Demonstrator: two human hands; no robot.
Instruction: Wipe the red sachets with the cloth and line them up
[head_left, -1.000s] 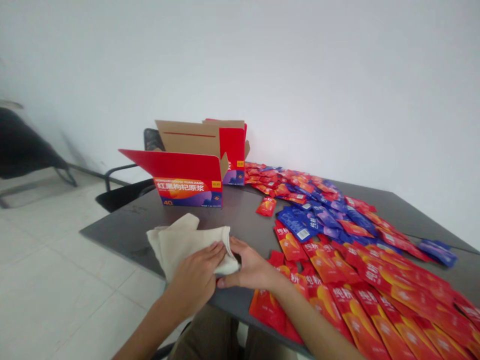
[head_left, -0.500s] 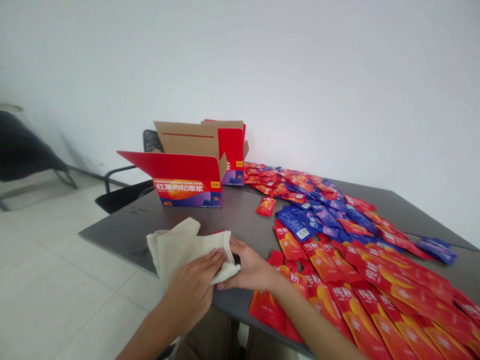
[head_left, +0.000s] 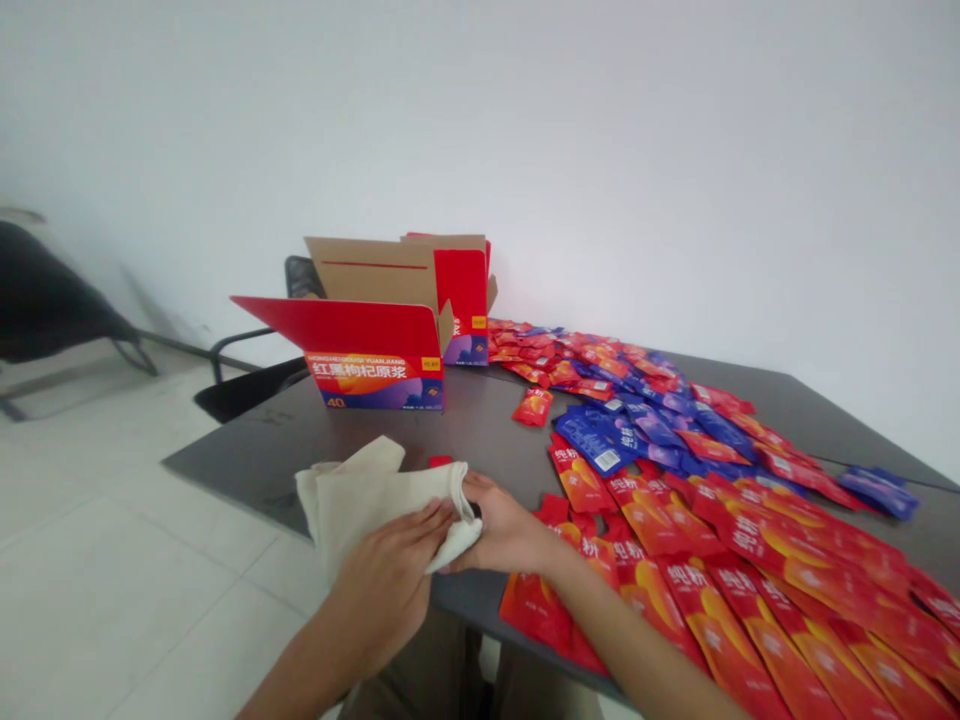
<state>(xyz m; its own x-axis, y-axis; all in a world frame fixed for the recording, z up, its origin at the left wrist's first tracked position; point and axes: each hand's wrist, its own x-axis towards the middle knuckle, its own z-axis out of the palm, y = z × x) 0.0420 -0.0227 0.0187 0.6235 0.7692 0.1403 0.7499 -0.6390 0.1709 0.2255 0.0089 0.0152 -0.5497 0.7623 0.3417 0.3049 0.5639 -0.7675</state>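
Note:
A cream cloth point(head_left: 360, 500), folded and bunched, is held over the near edge of the table. My left hand point(head_left: 397, 555) presses on its near face with the fingers close together. At the cloth's right end, my right hand point(head_left: 499, 525) is closed around the hemmed edge, its fingertips partly hidden. Just behind the cloth's top edge shows a small red piece point(head_left: 440, 461); the rest is covered, and I cannot tell whether it is held. Beside my right forearm lie red-and-orange pouches point(head_left: 645, 590) in overlapping rows.
Two open red cartons point(head_left: 375, 380) stand at the back left of the dark table point(head_left: 255, 450). A heap of red and blue pouches point(head_left: 652, 410) spreads along the right, with a lone red pouch point(head_left: 532, 406) before it. A black chair point(head_left: 240, 390) stands behind the cartons.
My hands and the cloth have shifted very slightly to the right, still in the same grip. A little more of the red piece shows behind the cloth. The view has tilted slightly.

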